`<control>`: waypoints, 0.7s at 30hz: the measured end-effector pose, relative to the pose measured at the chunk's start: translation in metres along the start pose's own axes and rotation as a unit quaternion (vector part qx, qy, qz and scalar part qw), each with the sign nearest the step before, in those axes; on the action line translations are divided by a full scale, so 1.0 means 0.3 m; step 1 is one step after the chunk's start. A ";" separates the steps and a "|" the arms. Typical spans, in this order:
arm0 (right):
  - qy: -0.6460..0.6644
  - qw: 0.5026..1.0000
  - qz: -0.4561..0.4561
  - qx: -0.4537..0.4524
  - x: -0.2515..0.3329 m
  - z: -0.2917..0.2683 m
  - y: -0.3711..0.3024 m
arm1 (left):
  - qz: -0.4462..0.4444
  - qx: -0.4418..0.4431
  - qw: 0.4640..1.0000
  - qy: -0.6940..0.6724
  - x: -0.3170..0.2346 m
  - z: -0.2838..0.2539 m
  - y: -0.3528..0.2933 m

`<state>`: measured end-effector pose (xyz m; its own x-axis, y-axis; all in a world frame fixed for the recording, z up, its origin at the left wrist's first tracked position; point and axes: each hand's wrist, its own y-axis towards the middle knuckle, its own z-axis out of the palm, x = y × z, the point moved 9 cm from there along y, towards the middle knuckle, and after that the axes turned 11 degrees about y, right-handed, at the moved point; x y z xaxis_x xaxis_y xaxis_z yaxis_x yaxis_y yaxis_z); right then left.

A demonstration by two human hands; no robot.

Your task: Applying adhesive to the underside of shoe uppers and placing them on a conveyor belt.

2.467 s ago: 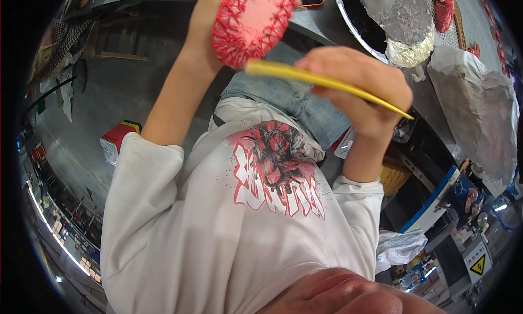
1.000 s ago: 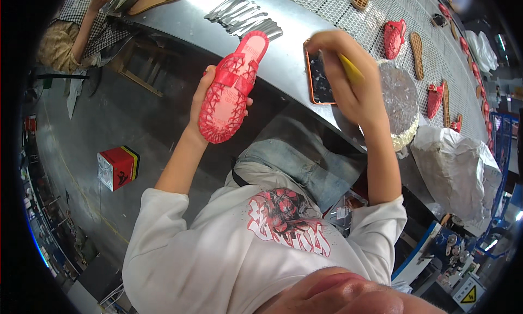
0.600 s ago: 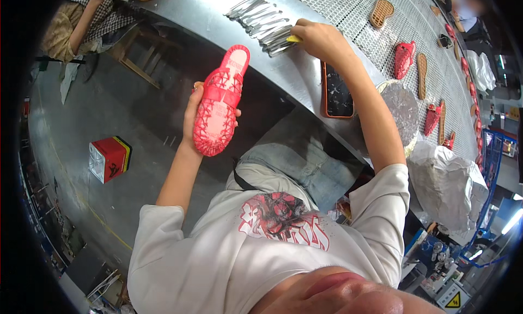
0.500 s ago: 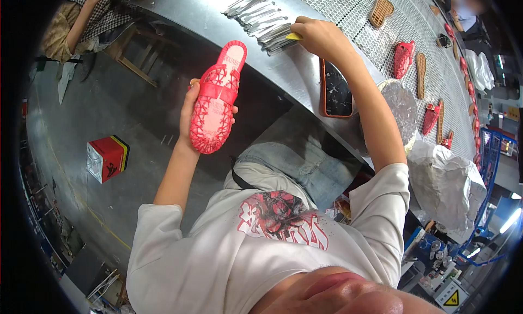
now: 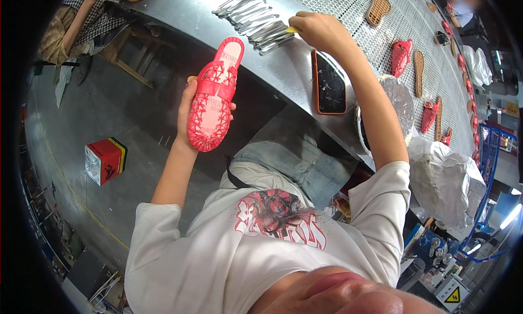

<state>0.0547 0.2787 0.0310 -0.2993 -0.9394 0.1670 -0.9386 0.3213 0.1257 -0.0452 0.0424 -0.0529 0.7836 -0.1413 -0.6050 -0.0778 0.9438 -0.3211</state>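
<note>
bench (image 5: 207,20): curved grey metal, perforated farther back | phone (image 5: 329,87): orange-cased, flat near bench edge | foil-covered bowl (image 5: 400,99): just beside phone | tan soles (image 5: 378,10), red sandals (image 5: 400,57): scattered on perforated part | red box (image 5: 105,160): on floor | white bag (image 5: 447,180): crumpled, right

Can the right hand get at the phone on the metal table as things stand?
Probably yes. The right hand rests by the metal strips, beside the phone, which lies face up and uncovered, though the fingers pinch a yellow tool.
</note>
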 end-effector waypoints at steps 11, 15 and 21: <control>0.259 0.927 0.059 -0.265 0.117 -0.404 -0.224 | 0.063 0.063 0.995 -0.039 0.000 0.120 0.047; 0.408 0.849 0.151 -0.301 0.320 -0.399 -0.447 | 0.056 0.066 0.996 -0.037 0.055 0.246 0.085; 0.233 0.892 0.068 -0.383 0.453 -0.388 -0.561 | 0.032 0.080 0.996 0.032 0.164 0.428 0.080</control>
<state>0.1920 0.1109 0.1464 -0.1305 -0.7920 0.5964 -0.4536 0.5826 0.6744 0.0707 0.0965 0.0031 0.7383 -0.0928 -0.6680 -0.0233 0.9864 -0.1628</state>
